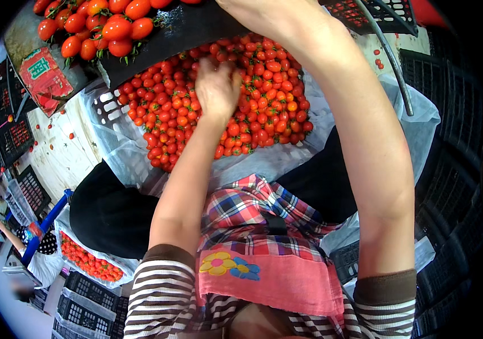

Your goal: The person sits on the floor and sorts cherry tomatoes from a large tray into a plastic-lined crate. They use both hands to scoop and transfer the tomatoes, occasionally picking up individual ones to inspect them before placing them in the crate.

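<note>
My left hand point(218, 88) is blurred among the red cherry tomatoes point(267, 91), its fingers reaching in at the far middle of the heap; whether they close on any is unclear. The tomatoes, many with green calyxes, fill a crate lined with thin white sheeting point(118, 144). My right forearm stretches over the right side of the crate, and the right hand lies past the top edge, out of view. A dark board point(182, 29) spans the far side of the crate, with a pile of larger-looking tomatoes point(116, 29) at its left.
A red packet point(46, 80) bearing writing lies left of the board. A bent metal bar point(388, 51) rises at the right. Black plastic crates point(445, 101) stand on both sides. Another lined crate of tomatoes point(91, 262) is at lower left, near another person point(46, 262). Loose tomatoes dot the pale floor.
</note>
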The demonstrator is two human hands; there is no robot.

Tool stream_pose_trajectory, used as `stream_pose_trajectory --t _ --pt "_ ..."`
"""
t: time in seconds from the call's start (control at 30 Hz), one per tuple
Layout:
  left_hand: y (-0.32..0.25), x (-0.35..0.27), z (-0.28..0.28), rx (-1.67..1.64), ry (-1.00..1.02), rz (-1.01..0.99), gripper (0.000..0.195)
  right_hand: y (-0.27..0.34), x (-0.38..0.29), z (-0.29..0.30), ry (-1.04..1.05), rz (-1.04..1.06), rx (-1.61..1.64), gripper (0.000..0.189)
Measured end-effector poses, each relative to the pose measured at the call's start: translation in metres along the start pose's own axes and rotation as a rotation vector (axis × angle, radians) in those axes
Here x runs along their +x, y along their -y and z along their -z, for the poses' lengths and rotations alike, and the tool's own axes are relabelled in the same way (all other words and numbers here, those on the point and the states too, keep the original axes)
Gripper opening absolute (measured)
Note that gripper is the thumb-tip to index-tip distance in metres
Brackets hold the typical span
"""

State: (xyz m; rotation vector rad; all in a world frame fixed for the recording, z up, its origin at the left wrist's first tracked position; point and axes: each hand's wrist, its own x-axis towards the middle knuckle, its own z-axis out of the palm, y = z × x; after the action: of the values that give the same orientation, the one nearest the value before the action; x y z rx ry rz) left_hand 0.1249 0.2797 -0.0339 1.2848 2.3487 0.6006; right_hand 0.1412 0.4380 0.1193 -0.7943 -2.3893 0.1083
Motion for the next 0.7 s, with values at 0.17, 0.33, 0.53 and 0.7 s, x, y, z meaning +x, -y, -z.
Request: stream_pose_trajectory --t 0.17,0.33,0.53,0.7 --pt "-0.029 -0.025 -0.033 0.587 0.251 -0.432 0.022 -0.001 0.001 0.010 0.014 -0.007 -0.006 0.065" --pt "-0.035 -0.010 -0.022 0.489 0.522 -0.315 0.033 -0.004 0.000 0.011 0.042 0.010 -0.114 0.067" --pt "-0.037 -0.013 0.010 0.101 0.427 -0.312 0.017 -0.004 0.001 0.012 0.048 0.008 -0.041 0.066" --pt "-0.048 0.009 -0.001 -1.424 0.517 0.575 0.015 -0.003 0.002 0.012 0.091 -0.013 -0.050 0.065"
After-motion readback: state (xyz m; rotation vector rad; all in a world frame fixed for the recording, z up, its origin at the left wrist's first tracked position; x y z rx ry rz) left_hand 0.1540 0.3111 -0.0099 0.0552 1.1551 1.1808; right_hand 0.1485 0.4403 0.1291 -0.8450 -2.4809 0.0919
